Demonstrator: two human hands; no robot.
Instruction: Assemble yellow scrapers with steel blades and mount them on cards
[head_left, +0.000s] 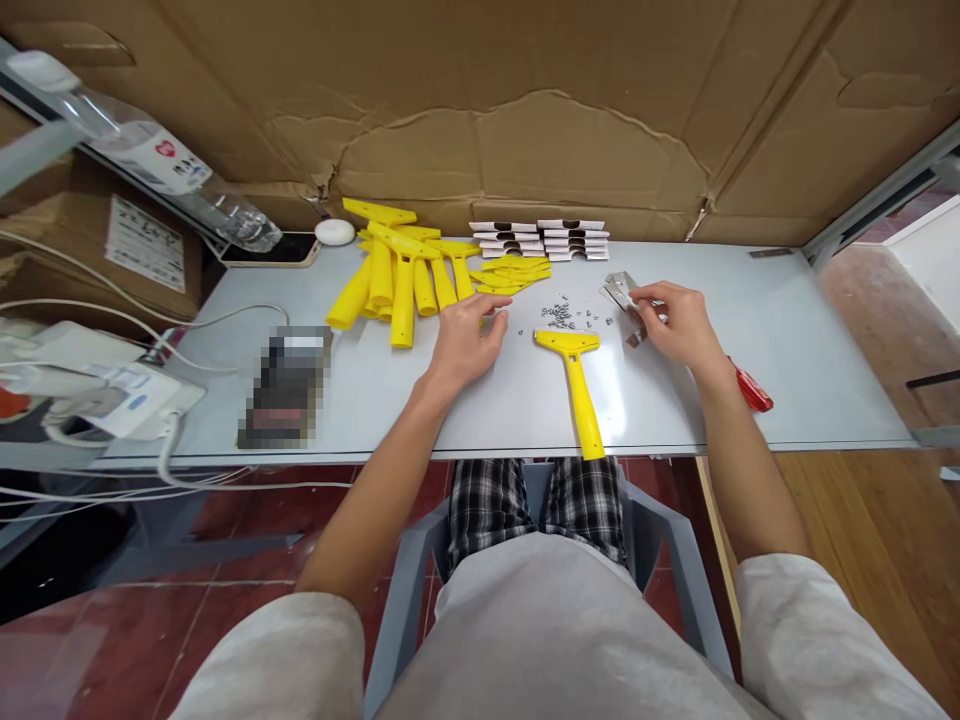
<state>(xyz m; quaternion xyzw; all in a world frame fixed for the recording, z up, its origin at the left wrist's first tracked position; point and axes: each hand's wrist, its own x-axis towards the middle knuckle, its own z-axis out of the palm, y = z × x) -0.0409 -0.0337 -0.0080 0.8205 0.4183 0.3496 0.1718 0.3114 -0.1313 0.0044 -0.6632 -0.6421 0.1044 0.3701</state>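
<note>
On the table, a yellow scraper handle (576, 385) lies between my hands, its wide head away from me and its grip end at the front edge. My left hand (472, 342) rests beside the flat yellow plastic pieces (517, 268), fingers loosely curved and thumb apart, holding nothing. With thumb and fingers closed, my right hand (675, 322) pinches a thin metal plate at a small pile of shiny metal plates (619, 287). Small loose screws (559, 314) are scattered between the hands. A red-handled tool (752, 388) lies partly hidden behind my right forearm.
Several yellow scraper handles (403, 290) are heaped at the back left. Stacked white packets (574, 240) stand against the cardboard wall (525, 130). To the left are a blurred phone (289, 385), a white power strip (150, 400) with cables, and a plastic bottle (161, 160).
</note>
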